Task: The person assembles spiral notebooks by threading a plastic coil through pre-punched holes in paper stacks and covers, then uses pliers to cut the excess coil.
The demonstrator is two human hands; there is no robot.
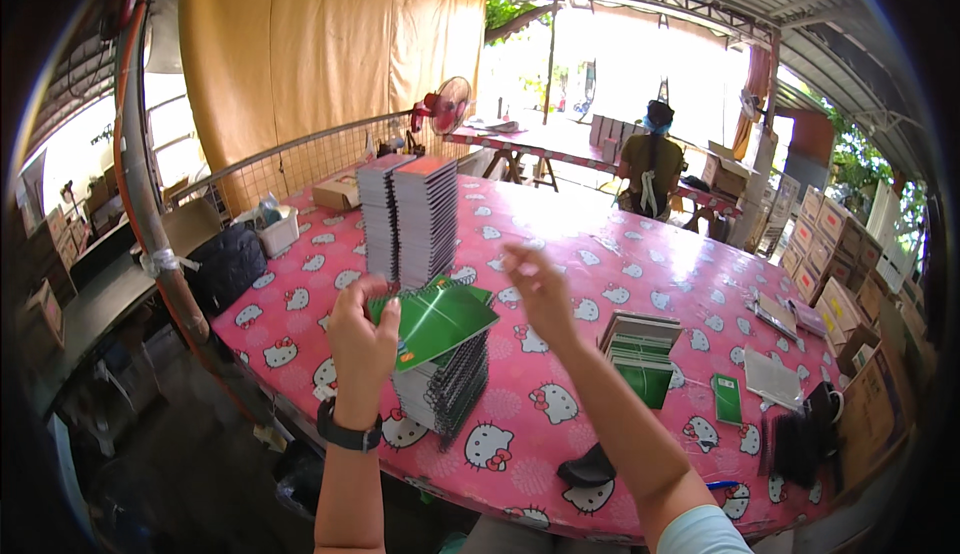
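My left hand (362,339) grips the left edge of a green-covered spiral notebook (445,326), thumb on top. This notebook lies tilted over a short stack of spiral notebooks (440,394), their black coils facing out on the right. To the right, my right hand (538,289) is raised above the table, its fingers loosely bent and apart, slightly blurred, with nothing visible in them. Just beyond the held notebook rise two tall stacks of spiral notebooks side by side, a grey-white left stack (380,216) and a right stack (425,224) topped by a red-orange cover.
The table wears a pink cartoon-cat cloth (530,424). Right of my right forearm stand upright green booklets (640,369), a small green pad (727,399), black coils (795,449) and a blue pen (722,485). A black pouch (587,468) lies nearer. Another person (653,164) sits beyond.
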